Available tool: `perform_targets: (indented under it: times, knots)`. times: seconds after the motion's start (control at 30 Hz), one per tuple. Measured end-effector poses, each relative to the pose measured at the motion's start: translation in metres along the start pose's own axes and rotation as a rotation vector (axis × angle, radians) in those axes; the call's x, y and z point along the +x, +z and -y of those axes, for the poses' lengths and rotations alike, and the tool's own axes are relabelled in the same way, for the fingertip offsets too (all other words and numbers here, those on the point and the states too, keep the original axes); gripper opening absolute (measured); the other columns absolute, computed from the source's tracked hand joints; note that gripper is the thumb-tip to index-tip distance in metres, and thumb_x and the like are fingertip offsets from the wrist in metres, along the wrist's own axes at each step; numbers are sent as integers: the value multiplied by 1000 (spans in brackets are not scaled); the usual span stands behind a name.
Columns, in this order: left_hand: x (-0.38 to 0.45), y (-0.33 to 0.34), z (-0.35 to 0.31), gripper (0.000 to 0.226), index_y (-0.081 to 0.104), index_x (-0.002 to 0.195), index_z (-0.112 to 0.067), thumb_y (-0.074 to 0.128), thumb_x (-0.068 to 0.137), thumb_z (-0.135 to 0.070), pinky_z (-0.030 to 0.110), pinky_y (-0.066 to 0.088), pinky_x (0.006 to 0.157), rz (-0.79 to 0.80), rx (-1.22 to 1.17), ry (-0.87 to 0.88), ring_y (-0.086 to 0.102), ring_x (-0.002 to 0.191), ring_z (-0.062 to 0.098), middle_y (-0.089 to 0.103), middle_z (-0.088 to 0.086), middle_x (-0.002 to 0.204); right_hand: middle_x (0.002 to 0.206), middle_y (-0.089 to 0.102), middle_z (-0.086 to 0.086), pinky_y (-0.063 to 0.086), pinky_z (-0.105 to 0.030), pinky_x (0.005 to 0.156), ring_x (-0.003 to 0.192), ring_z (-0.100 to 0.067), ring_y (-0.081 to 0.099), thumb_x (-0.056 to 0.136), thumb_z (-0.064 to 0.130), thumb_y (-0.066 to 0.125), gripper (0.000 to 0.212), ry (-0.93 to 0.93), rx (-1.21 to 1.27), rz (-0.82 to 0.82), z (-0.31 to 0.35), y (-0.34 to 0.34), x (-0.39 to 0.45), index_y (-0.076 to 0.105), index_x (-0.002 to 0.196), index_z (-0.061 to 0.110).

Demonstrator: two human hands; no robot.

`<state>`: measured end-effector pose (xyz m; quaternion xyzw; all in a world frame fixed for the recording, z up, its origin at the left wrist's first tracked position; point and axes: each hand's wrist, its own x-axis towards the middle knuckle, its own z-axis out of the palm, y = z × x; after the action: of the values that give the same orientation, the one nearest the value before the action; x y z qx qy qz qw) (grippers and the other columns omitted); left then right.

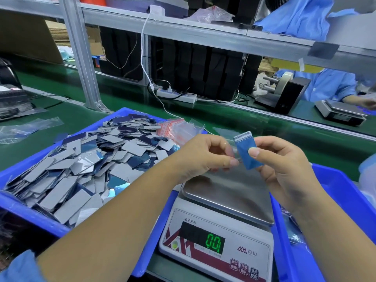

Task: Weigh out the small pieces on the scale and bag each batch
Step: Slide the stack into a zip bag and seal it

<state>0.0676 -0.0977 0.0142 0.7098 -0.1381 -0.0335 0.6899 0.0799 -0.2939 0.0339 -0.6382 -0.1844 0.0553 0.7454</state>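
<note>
Both hands above scale (227, 196) | right hand (284, 165) grips blue stack (245, 147)

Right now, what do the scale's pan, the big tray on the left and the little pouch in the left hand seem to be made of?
Scale pan: probably brushed stainless steel; grey, dull sheen, soft reflections.
Left tray: likely moulded plastic; uniform glossy blue, thick rounded rim.
Pouch: apparently thin clear plastic film; the left hand pinches it, and it is almost see-through.

A single head-worn wide-angle view looks forward and down from close above the scale (219, 218), both forearms reaching in from the bottom edge, the shelf frame (183, 35) crossing the far background.
</note>
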Motion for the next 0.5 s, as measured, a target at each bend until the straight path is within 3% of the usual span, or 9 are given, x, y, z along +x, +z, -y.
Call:
perform_targets:
  times: [0.17,0.27,0.33,0.43,0.5]
  knots:
    - [-2,-4,-5,20,61,79,-14,76,83,-2,26,44,62,-24,0,-24,57,61,9,61,-5,65,81,70,-3,48,-32,68,75,-17,63,59,21,78,21,3,-13,-50,1,-1,2,77,79,19]
    - [-4,-3,-5,17,72,93,-16,75,77,-22,28,41,70,33,79,-108,54,71,8,63,-6,78,82,72,-6,50,-31,69,77,-19,64,61,21,80,22,-3,-64,-12,0,-1,0,77,82,18]
    - [-4,-4,-4,23,78,102,-19,73,81,-26,24,39,66,63,113,-114,51,68,4,64,-8,79,84,73,-9,52,-33,72,80,-22,65,61,16,85,25,-18,-121,20,0,0,-1,78,85,17]
    - [-2,-8,-3,19,79,106,-17,74,88,-17,14,37,54,63,130,-81,47,55,-1,59,-15,63,84,74,-7,53,-29,72,80,-21,66,69,13,78,18,-43,-119,51,-2,-2,0,78,86,18]
    - [-2,-8,-1,17,80,102,-18,73,88,-11,11,41,59,64,135,-79,53,60,-3,64,-14,67,83,73,-6,52,-30,72,79,-21,65,67,14,81,20,-44,-110,62,-3,-3,0,78,86,18]
